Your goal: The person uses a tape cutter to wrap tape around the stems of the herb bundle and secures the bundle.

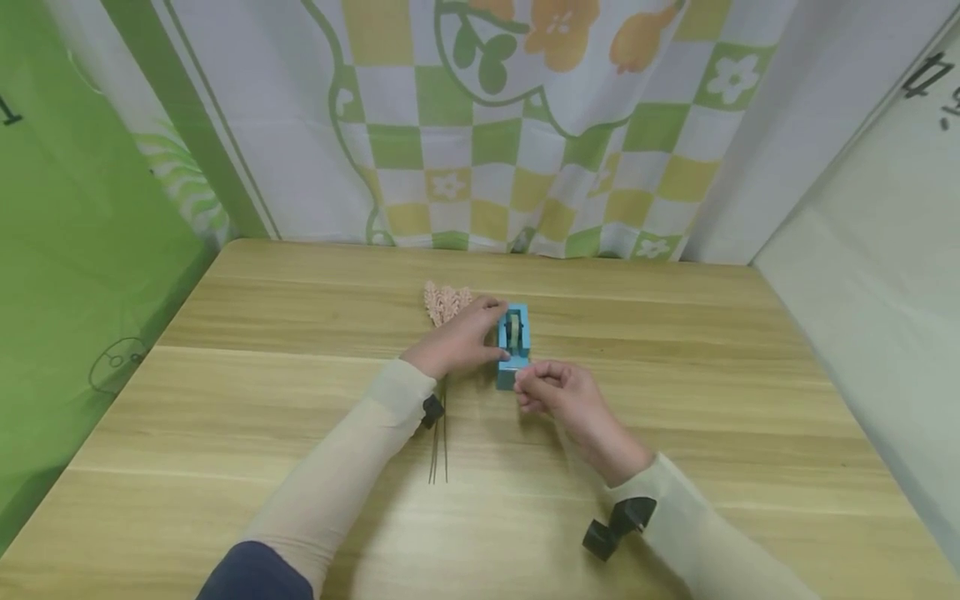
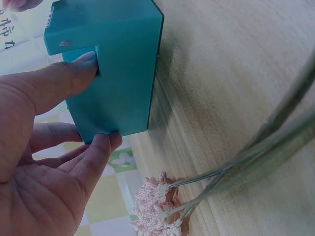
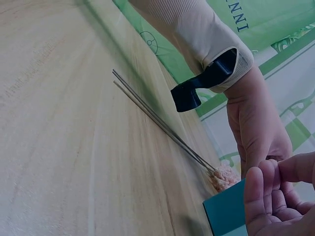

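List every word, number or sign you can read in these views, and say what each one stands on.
"INNI": dark capitals on the green cloth backdrop, cut off by the frame edge, so only part of a word.
Black handwritten characters on the pale grey wall panel: cropped, unreadable.
A black mark on the green cloth at the left edge: cropped, unreadable.
The teal plastic tape dispenser shows no lettering.

You are seated at a makeshift recording booth, not a real room: a pale wooden worktop is hemmed in by a hung checked floral curtain, a green printed sheet and a plain panel.
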`<state>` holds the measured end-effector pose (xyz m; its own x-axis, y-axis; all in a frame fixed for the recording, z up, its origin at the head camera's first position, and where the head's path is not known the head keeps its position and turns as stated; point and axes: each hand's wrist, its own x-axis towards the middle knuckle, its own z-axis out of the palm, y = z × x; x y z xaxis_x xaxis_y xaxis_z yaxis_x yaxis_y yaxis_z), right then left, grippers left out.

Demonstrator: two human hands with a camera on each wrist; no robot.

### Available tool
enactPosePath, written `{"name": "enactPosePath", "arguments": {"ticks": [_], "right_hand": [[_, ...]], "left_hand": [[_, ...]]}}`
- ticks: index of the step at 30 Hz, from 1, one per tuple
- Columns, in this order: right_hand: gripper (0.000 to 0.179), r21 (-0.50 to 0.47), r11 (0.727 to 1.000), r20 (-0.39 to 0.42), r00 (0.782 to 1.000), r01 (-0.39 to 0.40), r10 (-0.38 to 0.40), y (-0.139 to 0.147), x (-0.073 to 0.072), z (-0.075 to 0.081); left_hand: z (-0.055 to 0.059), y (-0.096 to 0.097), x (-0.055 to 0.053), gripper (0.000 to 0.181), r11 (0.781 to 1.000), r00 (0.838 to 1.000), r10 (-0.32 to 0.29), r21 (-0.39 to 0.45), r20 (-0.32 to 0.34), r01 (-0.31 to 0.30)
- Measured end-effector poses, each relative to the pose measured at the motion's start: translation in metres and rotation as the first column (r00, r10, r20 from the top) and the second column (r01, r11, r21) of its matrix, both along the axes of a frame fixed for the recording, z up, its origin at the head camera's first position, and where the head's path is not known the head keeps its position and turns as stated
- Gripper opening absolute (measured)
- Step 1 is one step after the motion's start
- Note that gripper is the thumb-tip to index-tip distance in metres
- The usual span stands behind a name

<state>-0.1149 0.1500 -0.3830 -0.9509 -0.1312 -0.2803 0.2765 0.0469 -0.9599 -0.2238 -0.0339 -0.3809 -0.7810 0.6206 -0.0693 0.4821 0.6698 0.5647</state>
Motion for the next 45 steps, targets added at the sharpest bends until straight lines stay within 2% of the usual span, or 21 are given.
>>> {"name": "enactPosePath", "arguments": {"ticks": [9,17,38,45], "right_hand": [[0.017,-0.017,1.000,0.030,0.999,0.011,-0.010,-0.004,0.006,0.003],[0.024,-0.010,1.000,0.015,1.000,0.008,-0.008,-0.002,0.009,-0.001],[0.015,-0.024,1.000,0.031,0.999,-0.010,0.011,-0.004,0.026,-0.002],[0.024,-0.009,1.000,0.055,0.998,0.018,-0.017,-0.005,0.030,-0.002]], "left_hand": [[0.001,-0.002,0.002,0.081,1.000,1.000,-0.002,0.009,-0.015,0.003],[0.002,-0.001,0.002,0.082,1.000,1.000,0.012,0.006,-0.011,-0.012],[0.000,0.000,0.002,0.082,1.000,1.000,0.029,0.001,0.005,-0.029],[0.000,0.000,0.002,0.083,1.000,1.000,0.030,0.009,0.006,-0.030]]}}
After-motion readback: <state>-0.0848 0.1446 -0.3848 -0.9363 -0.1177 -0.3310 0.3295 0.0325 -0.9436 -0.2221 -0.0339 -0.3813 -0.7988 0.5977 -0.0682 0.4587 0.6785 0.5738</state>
